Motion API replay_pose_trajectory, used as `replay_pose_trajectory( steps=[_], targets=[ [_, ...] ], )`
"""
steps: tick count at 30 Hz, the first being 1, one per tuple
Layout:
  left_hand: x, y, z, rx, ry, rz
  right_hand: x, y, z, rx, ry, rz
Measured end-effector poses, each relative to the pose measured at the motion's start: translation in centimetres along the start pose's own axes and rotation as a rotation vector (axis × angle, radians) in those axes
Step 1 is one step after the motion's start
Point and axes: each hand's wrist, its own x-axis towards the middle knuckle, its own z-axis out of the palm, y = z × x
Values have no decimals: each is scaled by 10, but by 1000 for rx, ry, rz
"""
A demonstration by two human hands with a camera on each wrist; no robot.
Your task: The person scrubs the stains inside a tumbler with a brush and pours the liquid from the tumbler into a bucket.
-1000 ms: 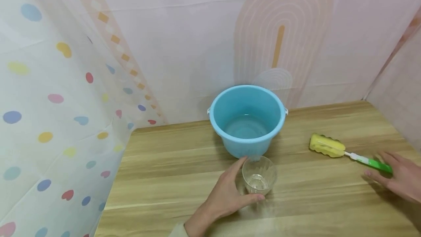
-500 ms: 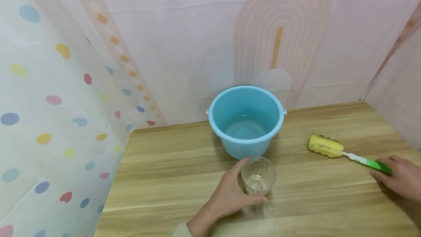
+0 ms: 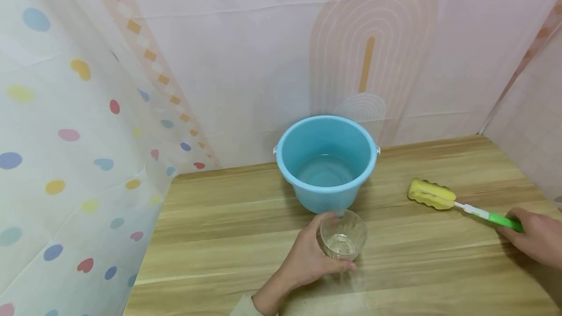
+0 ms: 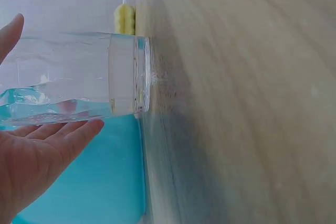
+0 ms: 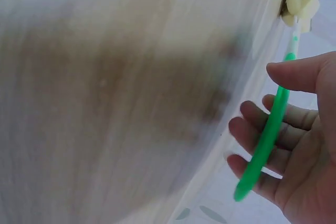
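A clear glass (image 3: 342,238) stands upright on the wooden table, in front of a blue bucket (image 3: 327,189). My left hand (image 3: 307,252) holds it from the left, with the thumb on the near side and the fingers on the far side. In the left wrist view the straight fingers (image 4: 68,137) lie along the wall of the glass (image 4: 79,77). Over at the right, my right hand (image 3: 533,235) grips the green handle of a sponge bottle brush (image 3: 432,194). The right wrist view has the thumb and curled fingers around that handle (image 5: 268,135); the yellow sponge head points away from the hand.
Shallow water lies in the bottom of the bucket, which stands near the back edge of the table (image 3: 219,218). Behind the table hangs a pale patterned curtain (image 3: 246,62), and a dotted one (image 3: 88,160) covers the left side.
My right hand's thumb and fingers have come together around the brush handle, where they were spread before. The left hand stays at the glass. The whole head view has shifted slightly.
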Motion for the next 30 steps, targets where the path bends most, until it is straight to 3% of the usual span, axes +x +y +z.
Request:
replay_pose_trajectory(
  steps=[4, 14, 23, 30],
  targets=[
    [0, -1, 1, -22, -8, -5, 0, -4, -2, -8, 27, -20],
    [2, -3, 2, -39, -16, -14, 3, -5, -7, -53, -11, -78],
    [3, -2, 3, -41, -16, -34, 1, -8, -7, -45, -47, -63],
    [2, -2, 3, -52, -22, -53, -2, -11, -7, -22, 6, -46]
  ],
)
